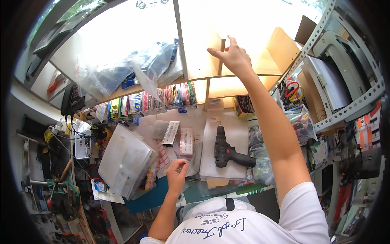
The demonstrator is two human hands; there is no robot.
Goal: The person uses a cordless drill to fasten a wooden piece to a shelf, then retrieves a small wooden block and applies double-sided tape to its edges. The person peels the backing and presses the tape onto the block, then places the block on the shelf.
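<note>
My left hand (176, 177) is low over the bench, its thumb and finger pinched together; whatever they hold is too small to name. Just beyond it stand two small white printed boxes, one upright box (186, 141) and one tilted box (171, 133). My right arm stretches far up to the wooden shelf, where my right hand (233, 57) hovers by a shelf divider (223, 51), thumb and forefinger apart and nothing visible in them. A black cordless drill (224, 149) lies on a white stack of sheets (209, 170) between my arms.
Clear plastic folders (126, 152) lean at the left. Clear bags (150, 61) fill the upper shelf, with a row of small packages (136, 102) beneath. To the right are scissors (293, 91), a perforated metal upright (345, 113) and bagged parts (302, 124). Tools (61, 187) crowd the lower left.
</note>
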